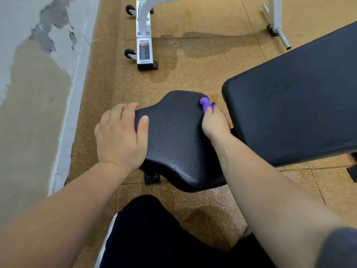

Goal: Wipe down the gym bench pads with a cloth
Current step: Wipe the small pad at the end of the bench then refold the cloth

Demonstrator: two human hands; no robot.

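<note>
1. The black seat pad point(173, 136) of the bench is seen in the middle of the view, just in front of the person's knees. Its long axis runs away from the person, and its rounded far end points toward the white frame point(144, 35) farther along the floor.
2. The longer back pad point(299, 105) is seen to the right of the seat pad, parted from it by a narrow gap. Its long axis runs from the centre up to the right edge of the view, and its short end is turned toward the seat pad.
3. The left hand point(119, 136) is clamped on the left edge of the seat pad: the fingers are curled over the side and the thumb is laid flat on the top surface.
4. The purple cloth point(205, 103) is bunched up and gripped in the right hand point(214, 124), whose fingers are curled tightly round it. It is pressed against the far right corner of the seat pad, beside the gap.
5. Only a small end of the cloth is shown; it sticks out beyond the fingers, pointing away from the person.
6. A speckled tan floor point(202, 74) with dark damp patches is seen under the bench.
7. A wall point(38, 93) with peeling paint is seen on the left.
8. Small black wheels point(129, 53) are fitted to the white frame.
</note>
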